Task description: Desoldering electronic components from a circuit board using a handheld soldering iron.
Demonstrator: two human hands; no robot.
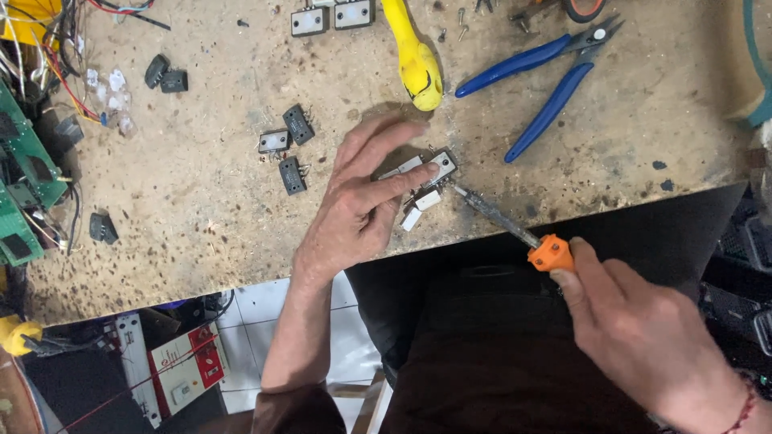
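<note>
1. Left hand (pixel 362 201) lies palm down on the workbench (pixel 201 225), fingers spread, forefinger pressing a small metal-tabbed component (pixel 441 165) flat near the bench's front edge. Not a grip; a pin-down.
2. Right hand (pixel 635 321) is closed round the orange handle (pixel 552 253) of a soldering iron (pixel 494 215), held out past the bench edge, over the person's lap.
3. The iron's tip meets the pinned component at its lower right side, just beside the left forefinger.
4. Two small white pieces (pixel 420 209) lie right below the component, partly under the left fingers.
5. Three more dark, flat components (pixel 285 149) sit in a loose cluster to the left of the hand, apart from it.
6. Blue-handled cutters (pixel 539 80) lie open farther back on the right; a yellow tool handle (pixel 414 56) lies beside them, pointing toward the hand.
7. Green circuit boards (pixel 20 177) with tangled wires crowd the bench's left edge.
</note>
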